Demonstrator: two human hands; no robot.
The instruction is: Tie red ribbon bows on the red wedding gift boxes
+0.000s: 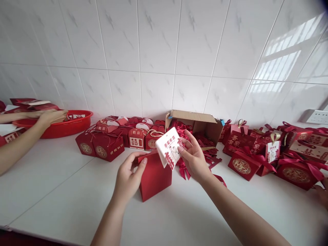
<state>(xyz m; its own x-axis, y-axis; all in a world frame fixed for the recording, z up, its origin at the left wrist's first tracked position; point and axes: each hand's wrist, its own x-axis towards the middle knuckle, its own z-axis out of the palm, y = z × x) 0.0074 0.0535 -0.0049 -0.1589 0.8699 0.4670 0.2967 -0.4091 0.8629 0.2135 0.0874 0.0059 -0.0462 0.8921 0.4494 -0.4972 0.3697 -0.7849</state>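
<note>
A plain red box [155, 176] stands on the white counter in front of me, slightly turned. My left hand [129, 174] grips its upper left edge between thumb and fingers. Above the box's right side, my right hand [193, 153] pinches a folded white card [169, 148] with red characters and a small drawn couple. The card overlaps the box's top edge, so whether they touch is unclear. Just behind my right hand lie dark red ribbons [183, 171], spilling from an open cardboard box [196, 117].
Finished-looking red boxes [101, 145] stand at the back left, others with ribbon bows [244, 165] at the right. Another person's hands [52, 116] reach into a red basin [69, 130] at far left. Part of a hand [321, 194] shows at the right edge. The tiled wall [159, 44] bounds the counter.
</note>
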